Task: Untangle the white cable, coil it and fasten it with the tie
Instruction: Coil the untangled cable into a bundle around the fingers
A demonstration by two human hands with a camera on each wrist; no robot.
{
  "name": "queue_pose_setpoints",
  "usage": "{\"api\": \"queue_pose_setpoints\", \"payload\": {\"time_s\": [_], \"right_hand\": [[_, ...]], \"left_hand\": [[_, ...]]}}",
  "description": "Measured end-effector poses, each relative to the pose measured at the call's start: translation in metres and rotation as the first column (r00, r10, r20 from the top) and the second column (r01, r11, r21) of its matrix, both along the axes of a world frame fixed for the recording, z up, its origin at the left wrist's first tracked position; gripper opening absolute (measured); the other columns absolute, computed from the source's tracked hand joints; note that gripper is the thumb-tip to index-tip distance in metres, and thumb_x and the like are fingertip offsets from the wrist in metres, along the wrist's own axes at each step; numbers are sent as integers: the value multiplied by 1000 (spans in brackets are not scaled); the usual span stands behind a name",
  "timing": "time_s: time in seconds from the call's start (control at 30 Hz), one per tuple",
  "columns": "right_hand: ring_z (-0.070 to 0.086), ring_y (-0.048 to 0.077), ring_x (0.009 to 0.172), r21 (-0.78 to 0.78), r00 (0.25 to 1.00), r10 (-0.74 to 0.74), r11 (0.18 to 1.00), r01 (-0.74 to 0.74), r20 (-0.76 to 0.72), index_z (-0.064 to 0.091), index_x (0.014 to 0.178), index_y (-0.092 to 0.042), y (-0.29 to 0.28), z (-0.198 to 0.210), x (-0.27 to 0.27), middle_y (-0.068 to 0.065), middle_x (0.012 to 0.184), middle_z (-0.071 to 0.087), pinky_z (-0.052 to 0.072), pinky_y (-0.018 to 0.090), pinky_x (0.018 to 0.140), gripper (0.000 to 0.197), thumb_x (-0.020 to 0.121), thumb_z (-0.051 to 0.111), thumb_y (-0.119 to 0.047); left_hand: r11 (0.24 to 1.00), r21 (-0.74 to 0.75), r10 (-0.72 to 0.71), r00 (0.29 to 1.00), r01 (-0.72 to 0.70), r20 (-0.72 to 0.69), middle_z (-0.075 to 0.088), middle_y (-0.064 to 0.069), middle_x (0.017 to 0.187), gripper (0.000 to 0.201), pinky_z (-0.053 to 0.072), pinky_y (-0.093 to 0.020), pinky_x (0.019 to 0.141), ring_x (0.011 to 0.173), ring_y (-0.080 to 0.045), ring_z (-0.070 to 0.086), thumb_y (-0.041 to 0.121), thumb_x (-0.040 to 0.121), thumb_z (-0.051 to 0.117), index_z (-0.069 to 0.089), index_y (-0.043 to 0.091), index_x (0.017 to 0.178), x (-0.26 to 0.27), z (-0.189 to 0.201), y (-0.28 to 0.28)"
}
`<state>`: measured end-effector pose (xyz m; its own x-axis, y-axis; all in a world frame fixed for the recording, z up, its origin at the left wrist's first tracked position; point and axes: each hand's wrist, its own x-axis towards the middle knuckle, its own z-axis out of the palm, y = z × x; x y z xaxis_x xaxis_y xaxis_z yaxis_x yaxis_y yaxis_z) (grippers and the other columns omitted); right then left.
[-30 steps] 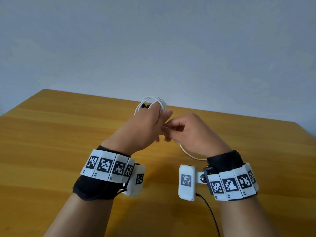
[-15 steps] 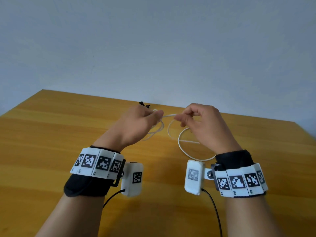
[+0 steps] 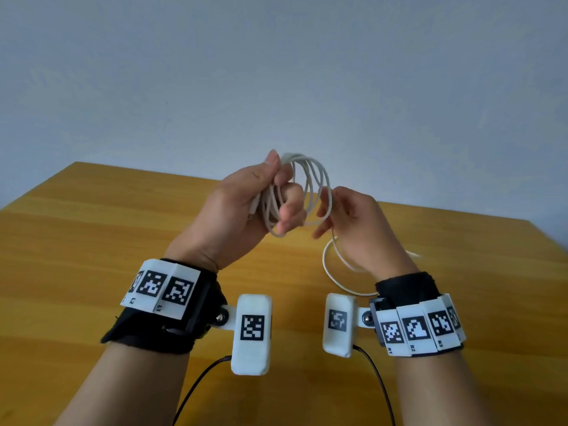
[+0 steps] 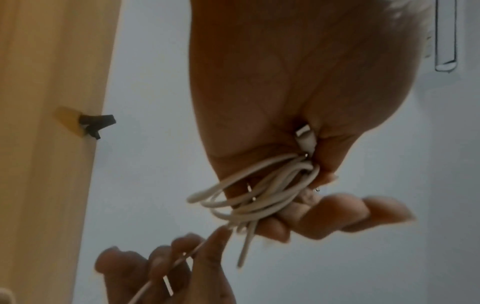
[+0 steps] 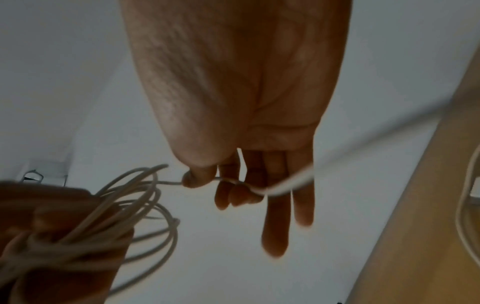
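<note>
Fingers [image 3: 289, 210] of the left hand [image 3: 242, 207] clamp the white cable [image 3: 313, 186] coils.

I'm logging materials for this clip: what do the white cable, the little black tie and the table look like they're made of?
White cable: a smooth, matte plastic or rubber jacket, likely, since it bends into soft loops.
Black tie: dark, matte and slightly crumpled, perhaps fabric or coated wire; too small to tell.
Table: wood or wood-look laminate, with visible grain and a light sheen.

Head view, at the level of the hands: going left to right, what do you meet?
Bare wooden table → left hand, gripping the gathered loops → coiled white cable standing out of that grip → right hand, pinching the free strand → table again.
</note>
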<state>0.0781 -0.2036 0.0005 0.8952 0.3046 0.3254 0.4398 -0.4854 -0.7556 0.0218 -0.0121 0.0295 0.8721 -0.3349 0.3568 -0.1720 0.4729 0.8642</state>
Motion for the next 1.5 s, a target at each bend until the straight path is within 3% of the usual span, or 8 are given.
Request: {"api": "queue_pose_setpoints", "payload": {"time_s": [0.23,0.4,0.47,0.63,0.77,0.97,1.17,1.5], "right_hand": [[55,13,49,-132,963,172,971,-201,-206,68,98,-26,10,-10,-4,-5,64,57,52,33,57,26,107,49,-40],[53,6,58,-272,945,252,913,-303,-208,71,115,-37,17,-1,-15,-5,67,60,47,32,65,21,105,53,-43],[60,24,70,-252,931,290,905,-342,-221,72,118,-42,19,4,-18,7,70,62,48,34,70,21,102,58,-43],[63,9,65,-208,933,307,916,-344,-189,79,109,-36,21,17,-27,-11,70,71,52,26,67,22,98,62,-47],[54,-2,49,-168,952,293,938,-303,-85,67,68,-35,16,22,-26,-27,50,58,39,11,52,33,98,69,-21],[48,2,52,-133,976,219,967,-217,-2,77,67,-22,14,20,-25,-10,56,63,34,14,54,21,84,83,-33],[52,4,54,-76,992,108,992,-103,67,72,70,-21,5,23,-23,2,63,67,42,21,54,35,69,88,-52],[68,4,95,-53,987,-37,998,45,155,73,92,-37,-26,25,-11,-18,93,74,54,27,86,12,94,65,-46]], "left_hand": [[953,-230,232,964,-199,128,77,-13,116,41,53,-35,99,108,-27,73,33,112,13,43,16,90,3,3,8],[888,-51,454,853,-457,257,63,-17,141,33,29,-46,124,143,-24,50,26,112,23,48,19,92,9,-8,11],[807,156,507,804,-569,310,56,-5,151,36,27,-28,123,147,-8,41,31,112,28,64,29,111,9,-13,9],[692,509,386,858,-512,339,52,11,153,61,36,-10,110,135,19,39,46,102,37,40,10,151,9,-21,-1],[497,711,342,865,-498,366,73,-8,118,37,55,-41,87,103,-14,69,41,107,42,59,9,112,10,-24,-3],[403,796,320,885,-451,340,67,-1,66,44,37,-24,59,57,-8,54,36,110,39,53,16,74,6,-20,-1],[448,805,311,912,-390,269,40,-1,57,55,26,-31,55,50,-13,29,42,109,39,42,18,59,4,-16,2],[902,355,251,967,-247,35,18,6,52,56,16,-38,56,48,-15,16,28,92,62,22,19,55,4,-8,23]]}}
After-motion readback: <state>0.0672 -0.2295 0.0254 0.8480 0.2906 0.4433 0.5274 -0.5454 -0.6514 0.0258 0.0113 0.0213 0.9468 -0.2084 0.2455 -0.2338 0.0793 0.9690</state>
